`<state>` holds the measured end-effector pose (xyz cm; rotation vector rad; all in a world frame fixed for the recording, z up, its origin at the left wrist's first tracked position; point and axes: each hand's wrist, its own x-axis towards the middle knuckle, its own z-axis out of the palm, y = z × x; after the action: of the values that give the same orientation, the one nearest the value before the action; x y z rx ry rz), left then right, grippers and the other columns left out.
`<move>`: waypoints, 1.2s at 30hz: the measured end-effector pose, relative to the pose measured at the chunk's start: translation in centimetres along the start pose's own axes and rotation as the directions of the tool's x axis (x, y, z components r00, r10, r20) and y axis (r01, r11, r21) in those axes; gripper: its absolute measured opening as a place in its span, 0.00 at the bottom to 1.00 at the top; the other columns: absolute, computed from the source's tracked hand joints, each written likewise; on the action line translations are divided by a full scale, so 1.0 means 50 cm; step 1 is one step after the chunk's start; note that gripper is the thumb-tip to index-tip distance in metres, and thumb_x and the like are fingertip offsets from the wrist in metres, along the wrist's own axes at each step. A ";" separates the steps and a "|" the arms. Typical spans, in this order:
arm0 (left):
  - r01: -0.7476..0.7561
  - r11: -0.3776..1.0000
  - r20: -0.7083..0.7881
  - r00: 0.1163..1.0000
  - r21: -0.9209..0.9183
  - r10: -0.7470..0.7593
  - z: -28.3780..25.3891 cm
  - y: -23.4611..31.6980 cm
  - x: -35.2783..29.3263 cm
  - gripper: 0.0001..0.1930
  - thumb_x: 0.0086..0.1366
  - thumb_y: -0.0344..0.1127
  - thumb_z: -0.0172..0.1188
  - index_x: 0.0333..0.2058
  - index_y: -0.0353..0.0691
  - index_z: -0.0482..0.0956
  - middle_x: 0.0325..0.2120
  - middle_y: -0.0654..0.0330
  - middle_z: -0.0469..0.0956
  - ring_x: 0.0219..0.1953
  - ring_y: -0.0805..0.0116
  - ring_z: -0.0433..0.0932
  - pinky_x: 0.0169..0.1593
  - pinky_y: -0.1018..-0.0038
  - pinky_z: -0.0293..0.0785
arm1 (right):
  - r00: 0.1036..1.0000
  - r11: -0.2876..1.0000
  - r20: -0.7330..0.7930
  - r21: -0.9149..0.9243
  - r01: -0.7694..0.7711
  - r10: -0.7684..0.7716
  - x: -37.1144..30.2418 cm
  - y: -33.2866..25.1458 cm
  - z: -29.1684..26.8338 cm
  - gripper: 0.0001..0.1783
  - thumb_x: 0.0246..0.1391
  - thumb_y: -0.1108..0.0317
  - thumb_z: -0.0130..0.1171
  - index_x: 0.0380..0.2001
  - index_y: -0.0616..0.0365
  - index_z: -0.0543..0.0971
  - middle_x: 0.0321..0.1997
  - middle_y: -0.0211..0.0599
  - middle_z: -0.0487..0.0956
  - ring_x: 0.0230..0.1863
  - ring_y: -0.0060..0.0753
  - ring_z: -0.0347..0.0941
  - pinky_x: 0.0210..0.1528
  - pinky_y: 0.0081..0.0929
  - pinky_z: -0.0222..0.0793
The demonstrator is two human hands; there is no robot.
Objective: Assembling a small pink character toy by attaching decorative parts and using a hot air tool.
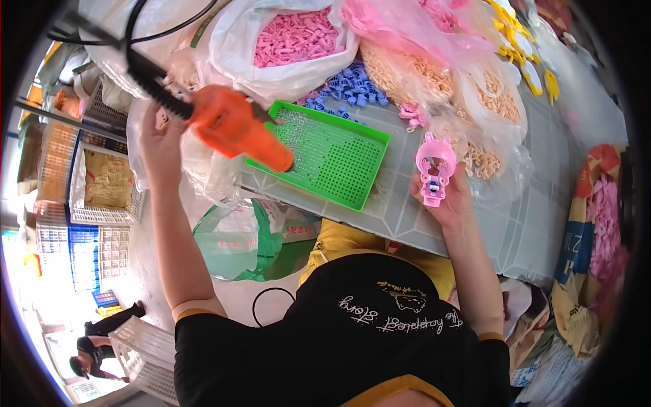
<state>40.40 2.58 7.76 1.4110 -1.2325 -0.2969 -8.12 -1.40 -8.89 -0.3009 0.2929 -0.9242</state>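
Observation:
My right hand (451,197) is closed on a pink plastic toy part (434,163), a ring with two small ears and a narrow stem with a dark piece in it. An orange power screwdriver (230,125) hangs from a black coiled cord, its nose over the green tray (325,193). Small silvery screws (295,132) lie in the tray's left part; its right part has rows of holes. My left hand (161,146) is raised beside the screwdriver's upper end, next to clear plastic bags. Its fingers are partly hidden, so any hold is unclear.
On the grey table (522,234) are a white sack of pink pieces (298,37), blue pieces (349,85), bags of beige pieces (407,71) and yellow-white parts (522,44). A green-white bag (254,237) sits below. Crates (105,180) and another person (95,356) are at left.

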 end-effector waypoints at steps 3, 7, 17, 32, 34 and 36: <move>-0.056 0.986 0.205 0.975 -0.155 0.088 0.049 -0.001 -0.022 0.26 0.60 0.21 0.65 0.58 0.34 0.72 0.38 0.61 0.81 0.43 0.72 0.79 0.43 0.78 0.77 | 0.999 1.000 0.045 -0.024 -0.001 0.002 0.007 -0.002 -0.010 0.41 0.55 0.38 0.61 0.62 0.56 0.70 0.56 0.46 0.77 0.48 0.47 0.75 0.48 0.49 0.76; -0.141 0.970 -0.062 0.986 0.199 0.156 0.116 0.029 -0.021 0.26 0.56 0.24 0.70 0.54 0.37 0.75 0.37 0.59 0.79 0.35 0.71 0.79 0.39 0.77 0.76 | 0.998 0.998 0.030 -0.005 0.055 -0.055 -0.014 -0.008 -0.028 0.39 0.58 0.36 0.56 0.62 0.54 0.71 0.58 0.44 0.76 0.47 0.49 0.75 0.47 0.50 0.75; -0.269 0.758 -0.020 0.937 0.595 0.348 -0.037 -0.034 -0.107 0.23 0.53 0.23 0.68 0.50 0.34 0.79 0.51 0.53 0.77 0.51 0.60 0.79 0.51 0.69 0.78 | 0.987 0.998 0.158 0.040 -0.038 0.032 -0.013 0.007 0.005 0.36 0.62 0.40 0.54 0.61 0.57 0.71 0.57 0.43 0.76 0.52 0.53 0.73 0.53 0.56 0.74; -0.182 0.732 -0.089 0.945 0.656 0.315 -0.016 -0.116 -0.111 0.22 0.52 0.28 0.71 0.48 0.34 0.80 0.49 0.51 0.79 0.51 0.53 0.79 0.55 0.64 0.75 | 0.989 0.990 0.086 -0.081 -0.116 0.123 -0.051 0.037 0.055 0.44 0.55 0.42 0.64 0.64 0.65 0.67 0.62 0.49 0.73 0.47 0.51 0.74 0.45 0.52 0.79; -0.213 0.719 -0.077 0.935 0.662 0.347 -0.020 -0.126 -0.107 0.22 0.52 0.28 0.71 0.47 0.34 0.81 0.49 0.51 0.79 0.51 0.54 0.79 0.55 0.64 0.75 | 0.989 0.990 0.078 -0.071 -0.119 0.124 -0.053 0.037 0.057 0.44 0.55 0.42 0.64 0.64 0.66 0.67 0.62 0.50 0.73 0.47 0.51 0.74 0.45 0.53 0.79; -0.216 0.714 -0.064 0.937 0.666 0.343 -0.021 -0.130 -0.106 0.22 0.52 0.28 0.71 0.47 0.34 0.81 0.49 0.51 0.79 0.51 0.54 0.79 0.55 0.64 0.75 | 0.992 0.991 0.071 -0.084 -0.099 0.105 -0.056 0.039 0.065 0.44 0.56 0.43 0.64 0.64 0.65 0.66 0.62 0.51 0.73 0.47 0.52 0.74 0.46 0.53 0.79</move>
<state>42.19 5.81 0.16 1.7502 -1.4416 0.5316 -7.06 2.40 -6.30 -0.3906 0.2744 -0.7991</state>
